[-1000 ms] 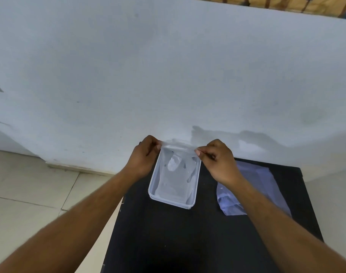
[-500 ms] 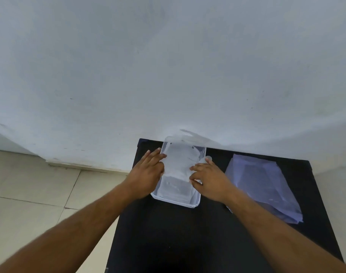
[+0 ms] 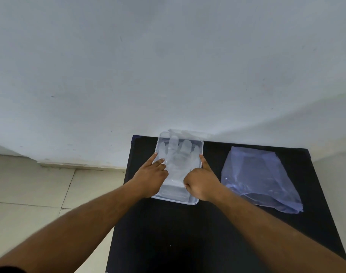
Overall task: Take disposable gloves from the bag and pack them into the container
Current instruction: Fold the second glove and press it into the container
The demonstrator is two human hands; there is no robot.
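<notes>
A clear rectangular container [image 3: 193, 202] stands at the back left of the black table. A translucent disposable glove [image 3: 178, 154] lies flat inside it, fingers pointing toward the wall. My left hand [image 3: 151, 175] rests on the container's left side, two fingers stretched out and pressing on the glove. My right hand [image 3: 202, 181] sits over the right side, mostly curled, with the index finger stretched along the right rim. The bluish plastic bag [image 3: 260, 178] lies flat to the right of the container, apart from both hands.
The black table [image 3: 187, 243] butts against a white wall [image 3: 168, 66]. A pale tiled floor [image 3: 30, 194] lies to the left, beyond the table's left edge. A thin plastic edge sticks out past the container's far rim.
The glove was held up by both hands over the container a second ago; now it lies flat inside. Both hands came down onto it. The view has tilted down.
</notes>
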